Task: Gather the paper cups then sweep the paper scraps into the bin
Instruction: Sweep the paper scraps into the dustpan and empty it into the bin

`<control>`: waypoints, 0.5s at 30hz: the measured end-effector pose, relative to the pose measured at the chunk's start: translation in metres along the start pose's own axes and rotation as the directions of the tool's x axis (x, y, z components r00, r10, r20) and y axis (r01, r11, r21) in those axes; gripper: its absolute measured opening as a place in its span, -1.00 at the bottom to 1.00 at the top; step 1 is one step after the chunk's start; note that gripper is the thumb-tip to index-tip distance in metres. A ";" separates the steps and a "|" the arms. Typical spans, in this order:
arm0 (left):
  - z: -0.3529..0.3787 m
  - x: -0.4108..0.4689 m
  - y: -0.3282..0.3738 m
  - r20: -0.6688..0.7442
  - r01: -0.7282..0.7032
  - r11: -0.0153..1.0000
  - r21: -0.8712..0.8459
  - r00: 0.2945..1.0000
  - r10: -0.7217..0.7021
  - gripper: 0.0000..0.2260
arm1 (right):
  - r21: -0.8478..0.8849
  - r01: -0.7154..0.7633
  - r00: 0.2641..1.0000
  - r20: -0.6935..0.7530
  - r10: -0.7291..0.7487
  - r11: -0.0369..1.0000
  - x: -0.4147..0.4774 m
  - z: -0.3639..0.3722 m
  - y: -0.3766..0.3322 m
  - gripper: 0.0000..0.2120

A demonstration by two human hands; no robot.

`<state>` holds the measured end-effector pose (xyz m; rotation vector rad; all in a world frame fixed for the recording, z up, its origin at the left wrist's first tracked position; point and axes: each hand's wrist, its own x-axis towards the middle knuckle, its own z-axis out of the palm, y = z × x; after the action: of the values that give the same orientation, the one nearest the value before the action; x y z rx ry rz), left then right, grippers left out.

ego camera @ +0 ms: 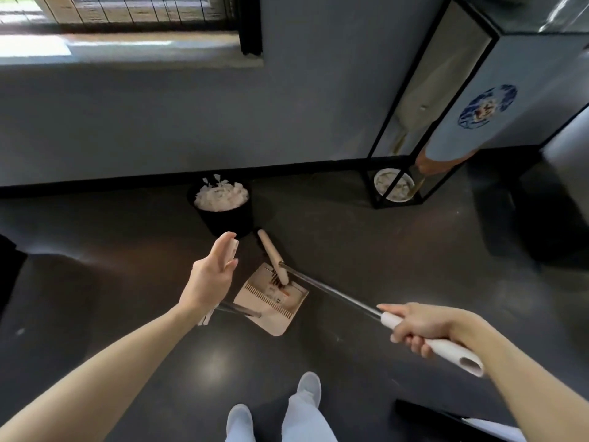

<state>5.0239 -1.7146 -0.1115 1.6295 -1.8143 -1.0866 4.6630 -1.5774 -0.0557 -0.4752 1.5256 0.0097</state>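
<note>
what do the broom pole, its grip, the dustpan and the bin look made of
Pole: likely metal; it is thin, silvery and glinting. Grip: white matte plastic, with a hollow moulded end. Dustpan: beige plastic, going by its moulded comb teeth. Bin: black and matte, probably plastic; too dark to be sure.

The black bin [223, 218] is heaped with white paper scraps [221, 196] on a glossy dark grey floor [95, 282], below a grey-blue wall [159, 122] with black skirting [95, 183]. The dustpan [277, 323] is beige with a ridged comb strip; the broom [455, 355] has a silver pole, white grip and beige head. The black-framed stand [516, 65] bears a pale blue panel with a round blue-and-white motif [487, 106], reddish at its centre.
</note>
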 end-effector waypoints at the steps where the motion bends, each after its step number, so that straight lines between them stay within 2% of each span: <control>1: -0.010 -0.005 0.000 -0.005 -0.024 1.000 0.010 1.000 0.024 -0.53 | 0.014 0.018 0.999 -0.027 -0.018 1.000 -0.003 0.005 -0.003 -0.27; 6: -0.065 -0.031 0.014 -0.027 -0.140 0.990 0.032 0.990 0.140 -0.55 | 0.160 0.171 0.974 -0.177 -0.142 0.972 -0.014 0.046 -0.013 -0.35; 10: -0.108 -0.054 0.030 -0.098 -0.247 0.968 0.033 0.963 0.249 -0.56 | 0.304 0.317 0.934 -0.266 -0.240 0.898 -0.026 0.089 -0.017 -0.34; 15: -0.158 -0.086 0.056 -0.186 -0.341 0.940 0.007 0.923 0.337 -0.58 | 0.363 0.485 0.862 -0.353 -0.365 0.796 -0.045 0.142 -0.031 -0.32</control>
<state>5.1301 -1.6710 0.0383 1.2883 -1.8605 -0.7736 4.8045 -1.5493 -0.0072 -0.4571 1.5868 -0.7769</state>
